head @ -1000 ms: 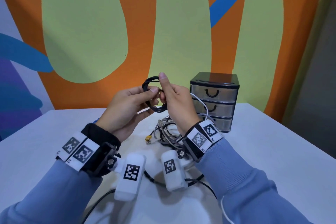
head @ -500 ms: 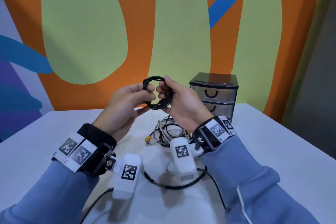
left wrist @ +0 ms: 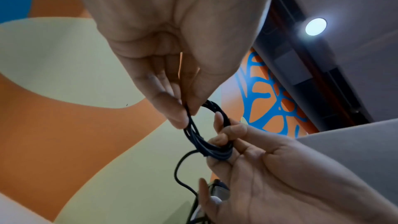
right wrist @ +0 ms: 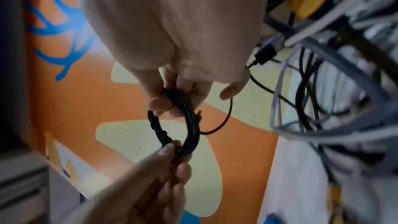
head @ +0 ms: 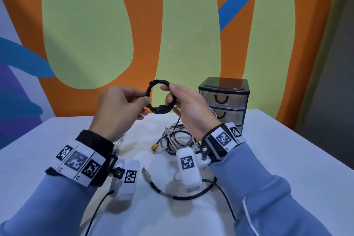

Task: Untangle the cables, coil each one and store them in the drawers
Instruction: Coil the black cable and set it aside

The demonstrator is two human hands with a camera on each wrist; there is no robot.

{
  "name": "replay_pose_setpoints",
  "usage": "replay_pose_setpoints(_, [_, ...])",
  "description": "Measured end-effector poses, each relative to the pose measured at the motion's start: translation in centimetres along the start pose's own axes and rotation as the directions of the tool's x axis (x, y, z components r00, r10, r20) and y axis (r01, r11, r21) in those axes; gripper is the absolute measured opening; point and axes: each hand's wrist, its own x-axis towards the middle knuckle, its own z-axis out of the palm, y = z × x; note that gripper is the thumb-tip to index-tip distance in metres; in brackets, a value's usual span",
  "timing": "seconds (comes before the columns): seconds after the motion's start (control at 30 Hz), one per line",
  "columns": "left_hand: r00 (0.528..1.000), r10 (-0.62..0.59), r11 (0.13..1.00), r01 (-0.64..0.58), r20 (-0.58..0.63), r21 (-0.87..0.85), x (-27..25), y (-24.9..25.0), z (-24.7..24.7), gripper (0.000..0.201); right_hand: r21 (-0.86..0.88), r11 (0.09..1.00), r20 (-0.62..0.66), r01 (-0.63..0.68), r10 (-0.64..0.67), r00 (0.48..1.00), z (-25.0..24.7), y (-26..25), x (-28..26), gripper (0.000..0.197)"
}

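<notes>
A black cable wound into a small coil [head: 157, 96] [left wrist: 207, 140] [right wrist: 183, 125] is held up above the table between both hands. My left hand [head: 122, 105] pinches the coil's left side between thumb and fingers. My right hand [head: 183, 101] grips its right side, fingers curled through the ring. A loose black end hangs from the coil towards the tangle of grey, white and black cables [head: 178, 138] on the table beneath. The small grey chest of three drawers [head: 224, 101], all closed, stands behind my right hand.
A yellow plug [head: 154, 149] lies at the tangle's left edge. A black cable with a metal plug [head: 146, 173] curves across the white table [head: 287, 159] near my wrists. A painted orange and green wall rises just behind the table.
Both hands have turned the coil and drawn slightly apart, so the ring now faces me more openly. My right wrist has dropped lower and swung to the right.
</notes>
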Motion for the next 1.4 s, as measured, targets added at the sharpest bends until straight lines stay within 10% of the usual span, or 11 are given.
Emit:
replay_pose_setpoints(0.47, [0.978, 0.21, 0.841, -0.173, -0.015, 0.513, 0.7, -1.4, -0.8, 0.014, -0.107, 0.975, -0.023, 0.193, -0.196, 0.98, 0.3, 0.3, 0.3, 0.025])
replay_pose_setpoints(0.6, [0.998, -0.022, 0.999, 0.02, -0.056, -0.033, 0.1, -0.4, 0.2, 0.019, 0.224, 0.969, 0.005, 0.104, -0.108, 0.994, 0.8, -0.1, 0.0, 0.024])
replay_pose_setpoints(0.73, [0.983, -0.169, 0.844, 0.181, 0.071, -0.505, -0.5, 1.0, 1.1, 0.026, 0.394, 0.919, -0.017, 0.032, -0.028, 0.999, 1.0, 0.3, 0.0, 0.022])
replay_pose_setpoints(1.1, [0.943, -0.293, 0.617, 0.314, 0.16, -0.721, -0.3, 0.0, 1.2, 0.037, 0.118, 0.989, -0.069, -0.089, 0.098, 0.993, 0.5, 1.0, -0.2, 0.028])
replay_pose_setpoints(1.4, [0.994, 0.043, 0.955, -0.011, 0.102, -0.296, -0.7, 0.6, 2.2, 0.035, 0.244, 0.97, -0.127, 0.003, 0.029, 0.991, 0.6, 0.4, 0.2, 0.03])
